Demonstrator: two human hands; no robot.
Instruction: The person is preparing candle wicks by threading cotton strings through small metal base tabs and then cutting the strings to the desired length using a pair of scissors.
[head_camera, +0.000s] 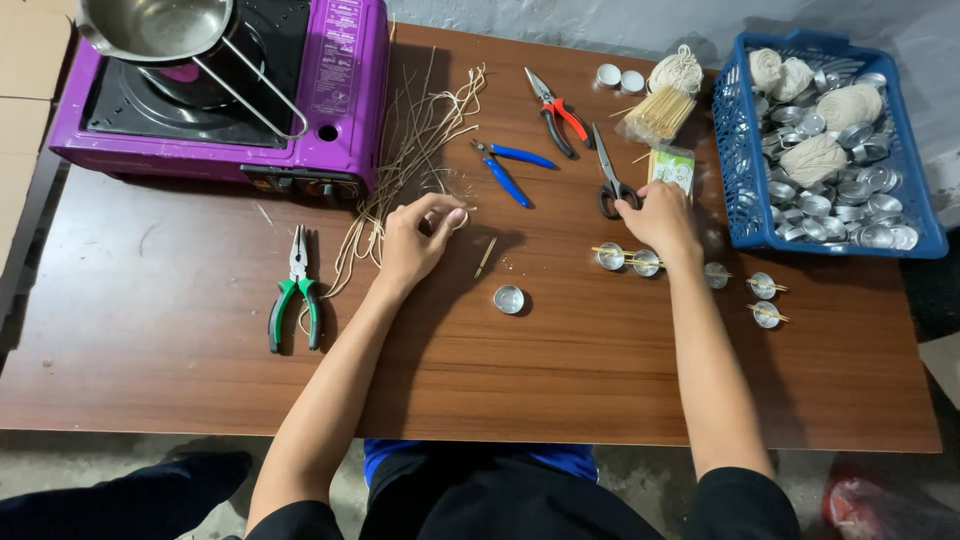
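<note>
Left hand has its fingers pinched on a thin pale waxed wick strand near the loose bundle of pale wick strands, w/ a small round silver tin cup sitting just below. Right hand is closing around the black-handled scissors, blades pointing away. Looks like the wick-trimming step imo. Next move needs the scissors brought over to the strand w/o knocking the row of small tin cups with sticks laid across.

The right hand covers the black scissors' handles right of centre. The steel saucepan is cut off at the upper left edge. Whatever the left hand's fingers pinch is too small to tell.
</note>
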